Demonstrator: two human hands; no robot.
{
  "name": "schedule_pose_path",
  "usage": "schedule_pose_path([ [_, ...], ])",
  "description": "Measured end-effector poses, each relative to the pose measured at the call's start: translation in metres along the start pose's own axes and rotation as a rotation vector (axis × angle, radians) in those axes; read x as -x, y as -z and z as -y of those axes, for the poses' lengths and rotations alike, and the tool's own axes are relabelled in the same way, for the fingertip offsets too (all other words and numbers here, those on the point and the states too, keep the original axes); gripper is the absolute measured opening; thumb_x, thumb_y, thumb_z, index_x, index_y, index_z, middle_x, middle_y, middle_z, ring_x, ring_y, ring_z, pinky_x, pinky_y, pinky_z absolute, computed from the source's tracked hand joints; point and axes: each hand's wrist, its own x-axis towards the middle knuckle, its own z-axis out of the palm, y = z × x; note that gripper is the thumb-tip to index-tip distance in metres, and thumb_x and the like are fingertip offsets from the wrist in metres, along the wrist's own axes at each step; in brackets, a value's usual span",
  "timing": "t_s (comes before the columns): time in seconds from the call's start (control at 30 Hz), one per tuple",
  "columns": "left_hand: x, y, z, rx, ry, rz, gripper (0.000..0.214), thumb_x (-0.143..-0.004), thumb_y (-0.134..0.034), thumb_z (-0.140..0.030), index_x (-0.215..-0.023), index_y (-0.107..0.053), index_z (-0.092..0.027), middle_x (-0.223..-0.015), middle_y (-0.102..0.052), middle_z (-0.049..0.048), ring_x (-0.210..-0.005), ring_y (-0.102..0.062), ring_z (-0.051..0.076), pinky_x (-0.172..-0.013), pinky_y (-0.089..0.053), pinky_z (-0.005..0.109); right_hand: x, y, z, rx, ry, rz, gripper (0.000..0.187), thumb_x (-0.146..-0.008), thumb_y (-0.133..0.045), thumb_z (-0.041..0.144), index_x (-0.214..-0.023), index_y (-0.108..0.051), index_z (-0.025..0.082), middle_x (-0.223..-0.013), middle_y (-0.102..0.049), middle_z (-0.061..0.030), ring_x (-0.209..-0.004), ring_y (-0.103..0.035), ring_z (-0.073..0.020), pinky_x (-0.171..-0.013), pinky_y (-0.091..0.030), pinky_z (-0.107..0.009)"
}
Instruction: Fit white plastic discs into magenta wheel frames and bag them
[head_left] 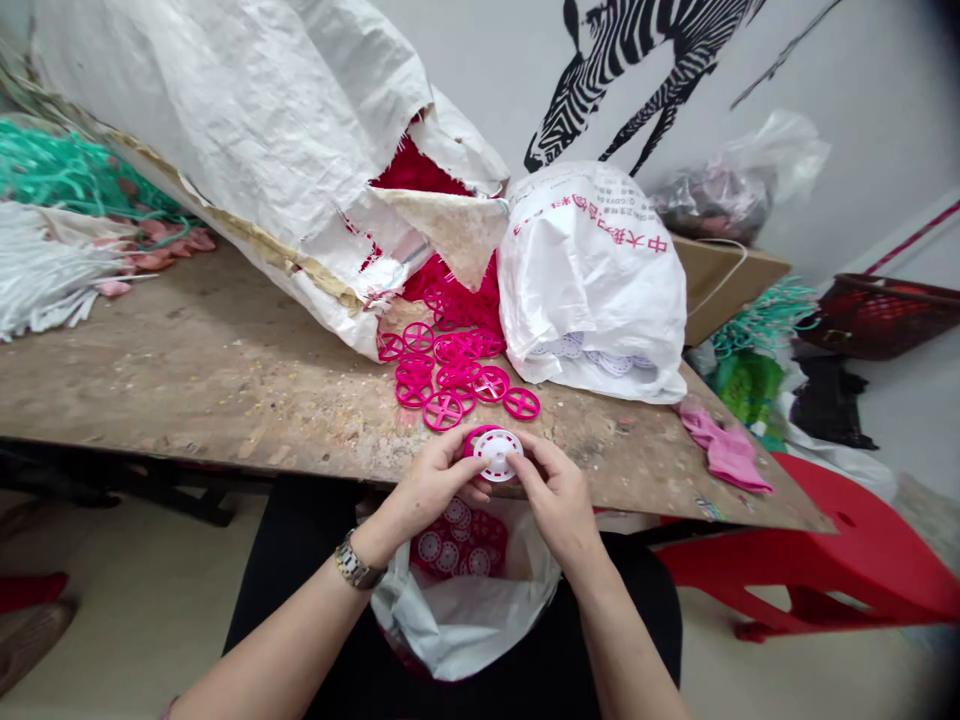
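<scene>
My left hand and my right hand meet just over the table's front edge. Between them they grip a white slotted plastic disc lying against a pink plastic ring, which shows at its left and through the slots. Both thumbs press on the disc's face, and the other fingers are mostly hidden behind it. Below my hands, an open white bag rests at my lap, holding several joined pink-and-white discs. Loose pink rings with crossed spokes lie on the table just beyond my hands.
A large torn white sack spills pink rings at the back. Beside it sits a white plastic bag with white discs inside. A pink cloth piece lies right, near a red stool. White strands lie at the left.
</scene>
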Motion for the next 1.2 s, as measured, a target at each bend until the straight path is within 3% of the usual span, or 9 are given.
schedule_pose_path([
  [0.17,0.004,-0.002,0.006,-0.03,-0.02,0.057,0.039,-0.085,-0.066,-0.032,-0.122,-0.06,-0.02,-0.095,-0.068,0.0033,-0.065,-0.066,0.013,-0.063,-0.06,0.027,0.008,-0.005,0.001,0.107,0.06,-0.061,0.023,-0.089,-0.061,0.032,-0.107,-0.071,0.022,-0.085,-0.066,-0.0043,-0.078,-0.06,-0.0207,-0.075,-0.049,-0.035],
  [0.23,0.006,-0.003,0.006,-0.039,-0.017,0.064,0.038,-0.085,-0.066,-0.033,-0.121,-0.06,-0.02,-0.096,-0.068,0.0039,-0.065,-0.066,0.013,-0.064,-0.059,0.027,0.01,-0.005,0.001,0.09,0.054,-0.066,0.022,-0.09,-0.061,0.032,-0.107,-0.07,0.022,-0.088,-0.066,-0.0048,-0.08,-0.061,-0.0211,-0.075,-0.05,-0.035],
  [0.37,0.009,-0.004,0.006,-0.054,-0.026,0.082,0.035,-0.087,-0.063,-0.034,-0.119,-0.06,-0.02,-0.1,-0.067,0.0048,-0.07,-0.066,0.014,-0.066,-0.059,0.027,0.013,-0.004,0.003,-0.039,-0.068,0.007,0.024,-0.089,-0.061,0.039,-0.105,-0.07,0.023,-0.1,-0.071,-0.0071,-0.091,-0.064,-0.0242,-0.077,-0.051,-0.035],
  [0.53,0.011,-0.004,0.002,-0.152,-0.075,0.118,0.03,-0.091,-0.057,-0.036,-0.116,-0.061,-0.02,-0.105,-0.065,0.0058,-0.08,-0.065,0.017,-0.068,-0.057,0.028,0.017,-0.002,0.007,-0.161,-0.164,0.066,0.024,-0.088,-0.06,0.04,-0.097,-0.071,0.021,-0.093,-0.074,-0.0047,-0.086,-0.067,-0.023,-0.075,-0.051,-0.032],
  [0.73,0.016,-0.009,-0.001,-0.566,-0.348,-0.012,0.027,-0.097,-0.048,-0.034,-0.089,-0.066,-0.017,-0.083,-0.062,0.0027,-0.079,-0.056,0.017,-0.074,-0.043,0.027,0.028,-0.006,0.015,-0.076,-0.056,-0.032,0.015,-0.088,-0.06,0.031,-0.088,-0.072,0.024,-0.086,-0.073,-0.0026,-0.083,-0.066,-0.0214,-0.076,-0.049,-0.031],
  [0.93,0.015,-0.012,0.001,-0.623,-0.337,-0.038,0.031,-0.099,-0.044,-0.035,-0.079,-0.06,-0.017,-0.075,-0.056,0.0004,-0.073,-0.052,0.015,-0.069,-0.039,0.026,0.03,-0.011,0.011,-0.096,-0.112,-0.058,0.016,-0.087,-0.059,0.033,-0.084,-0.071,0.022,-0.08,-0.071,-0.0017,-0.077,-0.064,-0.0207,-0.072,-0.049,-0.03],
  [1.0,0.015,-0.011,-0.003,-0.606,-0.288,0.013,0.029,-0.098,-0.044,-0.036,-0.083,-0.06,-0.017,-0.078,-0.058,0.0008,-0.075,-0.054,0.015,-0.07,-0.041,0.026,0.028,-0.011,0.007,-0.133,-0.168,-0.039,0.018,-0.086,-0.059,0.035,-0.085,-0.071,0.022,-0.081,-0.072,-0.0019,-0.078,-0.065,-0.0211,-0.073,-0.049,-0.03],
  [1.1,0.017,-0.01,-0.007,-0.507,-0.156,0.113,0.024,-0.095,-0.05,-0.038,-0.106,-0.06,-0.02,-0.09,-0.062,0.0016,-0.07,-0.06,0.015,-0.065,-0.048,0.025,0.025,-0.009,0.003,-0.17,-0.211,-0.039,0.019,-0.086,-0.06,0.036,-0.085,-0.07,0.021,-0.08,-0.071,-0.0017,-0.078,-0.064,-0.021,-0.072,-0.049,-0.03],
  [1.2,0.019,-0.009,-0.005,-0.388,-0.054,0.123,0.036,-0.094,-0.052,-0.038,-0.127,-0.051,-0.024,-0.084,-0.062,0.0005,-0.06,-0.062,0.015,-0.057,-0.052,0.026,0.023,-0.007,0.002,-0.194,-0.203,-0.008,0.018,-0.087,-0.06,0.037,-0.09,-0.069,0.021,-0.083,-0.071,-0.0018,-0.08,-0.064,-0.021,-0.074,-0.049,-0.03],
])
